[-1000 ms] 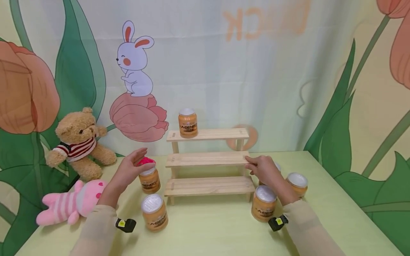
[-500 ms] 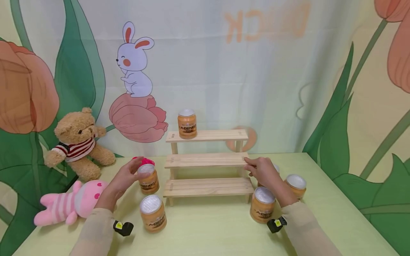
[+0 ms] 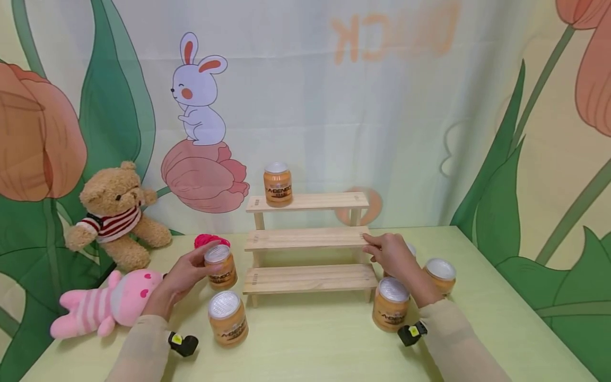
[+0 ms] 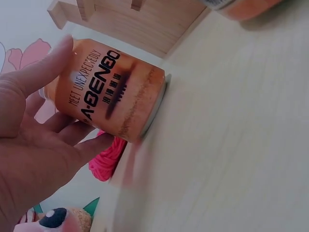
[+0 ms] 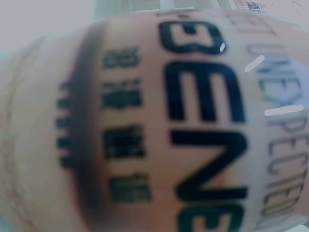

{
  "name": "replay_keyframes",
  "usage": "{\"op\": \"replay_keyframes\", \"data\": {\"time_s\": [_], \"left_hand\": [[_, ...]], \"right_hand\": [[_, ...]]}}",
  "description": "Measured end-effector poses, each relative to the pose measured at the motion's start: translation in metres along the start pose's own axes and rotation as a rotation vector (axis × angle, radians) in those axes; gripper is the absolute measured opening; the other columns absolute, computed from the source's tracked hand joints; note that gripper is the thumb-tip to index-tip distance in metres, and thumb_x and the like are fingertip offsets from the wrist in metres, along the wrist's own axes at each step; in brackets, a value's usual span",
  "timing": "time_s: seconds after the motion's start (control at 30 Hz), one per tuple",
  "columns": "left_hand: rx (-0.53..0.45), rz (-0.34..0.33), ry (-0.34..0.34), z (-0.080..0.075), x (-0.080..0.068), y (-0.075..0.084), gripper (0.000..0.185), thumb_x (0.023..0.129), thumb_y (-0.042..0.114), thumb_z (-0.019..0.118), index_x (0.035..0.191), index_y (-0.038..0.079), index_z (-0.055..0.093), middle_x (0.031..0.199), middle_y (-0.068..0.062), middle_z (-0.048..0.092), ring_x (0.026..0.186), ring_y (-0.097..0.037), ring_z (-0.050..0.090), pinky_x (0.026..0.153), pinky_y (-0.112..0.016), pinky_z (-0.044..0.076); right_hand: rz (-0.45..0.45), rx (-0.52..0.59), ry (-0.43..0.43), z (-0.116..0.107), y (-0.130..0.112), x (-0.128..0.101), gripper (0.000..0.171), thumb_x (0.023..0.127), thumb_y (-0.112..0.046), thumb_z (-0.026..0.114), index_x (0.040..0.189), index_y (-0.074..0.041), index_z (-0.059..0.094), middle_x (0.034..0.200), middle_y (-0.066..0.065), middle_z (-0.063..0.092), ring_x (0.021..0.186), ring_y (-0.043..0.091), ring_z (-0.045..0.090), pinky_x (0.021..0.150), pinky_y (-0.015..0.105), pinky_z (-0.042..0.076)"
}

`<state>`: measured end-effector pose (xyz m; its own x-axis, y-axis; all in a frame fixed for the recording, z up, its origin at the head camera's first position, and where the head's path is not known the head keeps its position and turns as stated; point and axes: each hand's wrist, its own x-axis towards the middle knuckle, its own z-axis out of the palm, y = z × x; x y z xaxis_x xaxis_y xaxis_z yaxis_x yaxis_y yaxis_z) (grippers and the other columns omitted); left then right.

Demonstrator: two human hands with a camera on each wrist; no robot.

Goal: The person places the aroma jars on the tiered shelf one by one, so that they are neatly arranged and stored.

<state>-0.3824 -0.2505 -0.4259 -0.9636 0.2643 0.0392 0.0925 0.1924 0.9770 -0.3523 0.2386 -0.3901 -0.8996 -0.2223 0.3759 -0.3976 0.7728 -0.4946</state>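
Note:
My left hand is round an orange jar with a silvery lid, left of the stepped wooden shelf. In the left wrist view, the thumb lies along one side of this jar and the fingers along the other; its base is at the tabletop. My right hand pinches the right end of the shelf's middle board. A matching jar stands on the top board, at its left. Another jar's printed side fills the right wrist view, hiding the right hand there.
One jar stands in front of the left hand. Below the right forearm is another jar, with a further jar to its right and one partly hidden behind the hand. Pink yarn, a teddy bear and a pink plush toy lie left.
My left hand has come down from above the jar's lid to its side, and its thumb and fingers now hold the jar. The right hand stays at the shelf's end.

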Motion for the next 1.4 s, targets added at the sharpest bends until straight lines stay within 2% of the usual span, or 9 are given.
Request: {"op": "replay_keyframes", "data": {"time_s": [0.1, 0.17, 0.3, 0.4, 0.5, 0.7, 0.93, 1.2, 1.4], "left_hand": [[-0.035, -0.008, -0.006, -0.001, -0.001, -0.004, 0.082, 0.092, 0.011, 0.073, 0.159, 0.012, 0.026, 0.157, -0.024, 0.027, 0.144, -0.041, 0.025, 0.116, -0.054, 0.026], [-0.034, -0.013, 0.008, -0.002, -0.001, -0.006, 0.079, 0.092, 0.013, 0.073, 0.158, 0.012, 0.03, 0.157, -0.023, 0.029, 0.142, -0.039, 0.029, 0.114, -0.049, 0.032], [-0.011, -0.013, 0.051, -0.003, -0.002, -0.009, 0.07, 0.092, 0.018, 0.074, 0.153, 0.008, 0.04, 0.152, -0.021, 0.037, 0.132, -0.033, 0.04, 0.1, -0.032, 0.047], [0.007, -0.012, 0.078, -0.002, -0.002, -0.009, 0.067, 0.091, 0.021, 0.076, 0.15, 0.007, 0.045, 0.149, -0.02, 0.04, 0.127, -0.031, 0.044, 0.09, -0.027, 0.051], [0.027, -0.016, 0.084, -0.002, -0.002, -0.007, 0.07, 0.091, 0.023, 0.076, 0.151, 0.008, 0.044, 0.15, -0.02, 0.039, 0.129, -0.033, 0.044, 0.093, -0.029, 0.051], [0.014, -0.023, 0.072, -0.002, 0.0, -0.006, 0.08, 0.091, 0.022, 0.076, 0.158, 0.014, 0.032, 0.154, -0.021, 0.038, 0.138, -0.035, 0.039, 0.103, -0.037, 0.046], [-0.02, -0.065, 0.051, -0.003, 0.002, -0.011, 0.082, 0.094, 0.022, 0.073, 0.157, 0.002, 0.025, 0.155, -0.026, 0.034, 0.14, -0.04, 0.035, 0.111, -0.048, 0.036], [-0.074, -0.104, 0.044, -0.003, 0.003, -0.014, 0.082, 0.094, 0.021, 0.072, 0.158, 0.005, 0.024, 0.158, -0.025, 0.028, 0.143, -0.043, 0.03, 0.112, -0.054, 0.033], [-0.073, -0.119, 0.072, 0.0, 0.001, -0.01, 0.082, 0.094, 0.023, 0.072, 0.158, 0.005, 0.025, 0.159, -0.024, 0.027, 0.144, -0.043, 0.029, 0.111, -0.056, 0.034]], "right_hand": [[0.009, 0.008, -0.005, 0.0, 0.0, 0.0, 0.041, 0.098, -0.013, 0.066, 0.136, -0.001, 0.059, 0.096, 0.015, 0.075, 0.065, 0.017, 0.069, 0.046, 0.027, 0.045], [0.01, 0.01, -0.007, 0.0, -0.001, 0.0, 0.041, 0.098, -0.013, 0.066, 0.136, 0.0, 0.059, 0.096, 0.015, 0.075, 0.065, 0.018, 0.069, 0.044, 0.028, 0.044], [0.002, 0.008, -0.002, 0.0, -0.001, 0.0, 0.041, 0.097, -0.013, 0.066, 0.135, 0.0, 0.06, 0.096, 0.016, 0.074, 0.065, 0.019, 0.069, 0.045, 0.027, 0.045], [-0.002, 0.011, 0.001, 0.0, -0.001, 0.0, 0.041, 0.097, -0.013, 0.066, 0.135, 0.001, 0.06, 0.096, 0.016, 0.074, 0.066, 0.021, 0.07, 0.046, 0.027, 0.045], [-0.002, 0.012, 0.001, 0.0, -0.001, 0.0, 0.041, 0.097, -0.012, 0.066, 0.135, 0.001, 0.06, 0.097, 0.017, 0.074, 0.067, 0.023, 0.071, 0.046, 0.027, 0.045], [0.008, 0.009, 0.004, 0.0, -0.001, 0.0, 0.041, 0.097, -0.013, 0.067, 0.135, 0.0, 0.06, 0.098, 0.017, 0.074, 0.066, 0.02, 0.07, 0.046, 0.028, 0.045], [0.013, 0.017, 0.003, 0.0, -0.001, 0.0, 0.041, 0.097, -0.013, 0.067, 0.135, 0.0, 0.06, 0.099, 0.017, 0.074, 0.067, 0.021, 0.071, 0.046, 0.028, 0.046], [0.005, 0.005, 0.005, 0.0, -0.001, 0.001, 0.041, 0.096, -0.012, 0.068, 0.134, 0.001, 0.06, 0.095, 0.016, 0.075, 0.063, 0.013, 0.068, 0.047, 0.027, 0.045], [0.005, 0.022, 0.003, 0.0, -0.001, 0.0, 0.041, 0.096, -0.012, 0.067, 0.135, 0.001, 0.06, 0.097, 0.017, 0.074, 0.066, 0.019, 0.07, 0.046, 0.027, 0.045]]}}
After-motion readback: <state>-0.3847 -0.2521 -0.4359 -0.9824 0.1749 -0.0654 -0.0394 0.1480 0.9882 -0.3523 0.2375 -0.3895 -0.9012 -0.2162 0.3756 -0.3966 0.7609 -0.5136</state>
